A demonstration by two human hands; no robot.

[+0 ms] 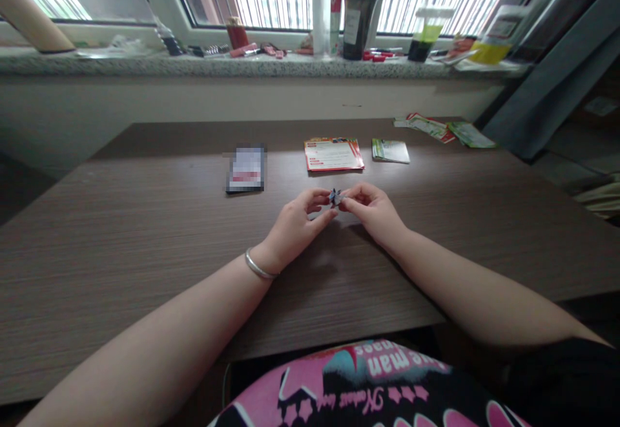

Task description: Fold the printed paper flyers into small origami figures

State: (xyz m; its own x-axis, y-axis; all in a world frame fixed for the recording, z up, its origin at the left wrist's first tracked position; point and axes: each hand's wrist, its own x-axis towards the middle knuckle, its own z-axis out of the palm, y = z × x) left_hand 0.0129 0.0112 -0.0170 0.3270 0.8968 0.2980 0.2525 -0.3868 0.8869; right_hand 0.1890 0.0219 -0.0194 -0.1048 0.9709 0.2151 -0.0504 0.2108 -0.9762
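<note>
Over the middle of the desk, both hands meet at a small grey-and-dark folded piece, perhaps paper; its exact kind is too small to make out. My left hand, with a silver bangle on the wrist, holds the piece's left side between thumb and fingers. From the other side, my right hand pinches it between thumb and forefinger. Just beyond the hands lies a stack of red-edged printed cards. A smaller stack of green-and-white cards sits to its right.
A blurred-out phone-like rectangle lies left of the cards on the brown desk. Several green and red leaflets are at the far right corner. Bottles, a dark-filled cup and small items crowd the stone windowsill.
</note>
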